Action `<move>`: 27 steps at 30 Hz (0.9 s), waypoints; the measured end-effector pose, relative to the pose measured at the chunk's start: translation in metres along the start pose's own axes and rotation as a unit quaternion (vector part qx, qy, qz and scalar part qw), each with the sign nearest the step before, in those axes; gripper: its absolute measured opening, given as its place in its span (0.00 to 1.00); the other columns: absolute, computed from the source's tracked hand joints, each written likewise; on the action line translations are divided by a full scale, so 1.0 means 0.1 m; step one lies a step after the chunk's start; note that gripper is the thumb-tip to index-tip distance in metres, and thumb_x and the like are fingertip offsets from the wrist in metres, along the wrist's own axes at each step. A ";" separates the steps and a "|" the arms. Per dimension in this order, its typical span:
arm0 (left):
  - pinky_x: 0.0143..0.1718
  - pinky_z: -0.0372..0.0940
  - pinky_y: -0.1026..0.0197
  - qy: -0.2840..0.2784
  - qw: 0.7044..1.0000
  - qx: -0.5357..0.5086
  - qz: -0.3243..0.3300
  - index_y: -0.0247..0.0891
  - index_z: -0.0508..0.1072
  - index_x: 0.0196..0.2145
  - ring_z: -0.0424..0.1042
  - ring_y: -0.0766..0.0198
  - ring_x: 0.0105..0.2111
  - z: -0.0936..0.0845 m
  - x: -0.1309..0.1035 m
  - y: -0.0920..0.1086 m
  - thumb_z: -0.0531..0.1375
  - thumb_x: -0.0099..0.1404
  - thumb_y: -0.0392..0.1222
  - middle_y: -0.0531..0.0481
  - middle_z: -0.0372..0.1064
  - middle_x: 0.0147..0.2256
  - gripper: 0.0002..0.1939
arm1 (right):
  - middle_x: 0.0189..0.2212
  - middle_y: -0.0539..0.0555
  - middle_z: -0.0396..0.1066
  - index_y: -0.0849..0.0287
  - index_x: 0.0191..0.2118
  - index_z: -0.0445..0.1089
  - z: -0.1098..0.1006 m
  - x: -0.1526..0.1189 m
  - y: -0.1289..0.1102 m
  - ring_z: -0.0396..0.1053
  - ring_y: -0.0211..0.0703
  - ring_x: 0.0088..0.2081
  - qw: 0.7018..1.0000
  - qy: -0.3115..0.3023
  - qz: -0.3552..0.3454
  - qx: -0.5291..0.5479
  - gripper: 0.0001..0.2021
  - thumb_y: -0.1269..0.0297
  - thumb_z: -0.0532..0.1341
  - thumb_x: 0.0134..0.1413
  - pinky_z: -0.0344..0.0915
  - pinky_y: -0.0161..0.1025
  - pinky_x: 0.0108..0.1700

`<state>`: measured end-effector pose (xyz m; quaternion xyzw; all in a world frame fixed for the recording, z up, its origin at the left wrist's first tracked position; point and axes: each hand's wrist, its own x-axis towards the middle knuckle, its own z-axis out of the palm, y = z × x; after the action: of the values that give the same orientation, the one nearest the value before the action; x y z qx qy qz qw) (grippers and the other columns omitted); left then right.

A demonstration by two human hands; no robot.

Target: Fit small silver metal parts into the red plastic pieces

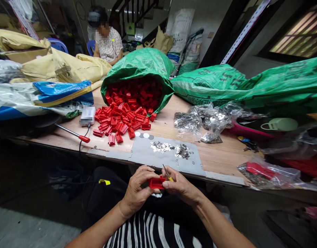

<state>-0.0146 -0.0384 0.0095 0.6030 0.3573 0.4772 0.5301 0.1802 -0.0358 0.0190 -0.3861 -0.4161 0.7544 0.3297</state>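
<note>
Above my lap, in front of the table edge, my left hand point(138, 188) is closed round one end of a small red plastic housing point(155, 183). My right hand point(177, 184) pinches the other end of it and also holds a thin pointed tool with a yellow handle point(170, 178), its tip pointing up and left. The open hollow of the housing faces me. Just beyond my hands, a grey mat point(142, 153) bears a pile of shiny metal pieces point(160, 147) and a darker pile of small metal parts point(182, 151).
Many like red housings point(119, 120) spill from a green sack point(145, 62). Plastic bags of metal parts point(212, 119) lie to the right. A red-tipped lever point(83, 138) juts out at left. Another person point(108, 43) sits beyond the table.
</note>
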 end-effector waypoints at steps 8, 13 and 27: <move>0.50 0.61 0.58 0.076 0.991 -0.088 -0.069 0.41 0.78 0.40 0.70 0.57 0.44 -0.03 0.01 -0.12 0.68 0.53 0.39 0.47 0.73 0.41 0.14 | 0.27 0.45 0.61 0.57 0.40 0.61 -0.04 0.13 -0.19 0.50 0.28 0.20 0.998 -0.026 -0.001 -0.064 0.23 0.49 0.68 0.45 0.44 0.29 0.22; 0.47 0.64 0.60 0.114 0.973 -0.164 -0.114 0.39 0.75 0.44 0.73 0.59 0.41 -0.05 0.03 -0.14 0.68 0.53 0.41 0.47 0.75 0.40 0.19 | 0.27 0.49 0.67 0.57 0.39 0.66 -0.30 0.38 -0.42 0.57 0.35 0.23 0.936 0.157 -0.105 -0.298 0.14 0.51 0.58 0.57 0.53 0.33 0.26; 0.47 0.66 0.64 0.124 0.962 -0.205 -0.130 0.41 0.72 0.49 0.74 0.64 0.40 -0.07 0.04 -0.17 0.67 0.55 0.41 0.50 0.77 0.41 0.22 | 0.39 0.52 0.72 0.55 0.38 0.72 -0.47 0.67 -0.57 0.69 0.44 0.40 0.681 0.163 -0.070 -0.711 0.06 0.70 0.58 0.57 0.60 0.36 0.41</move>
<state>-0.0184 -0.0294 -0.0064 0.3658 0.3896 0.5386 0.6515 0.1979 0.0617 0.0323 -0.5909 -0.7928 0.1319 0.0705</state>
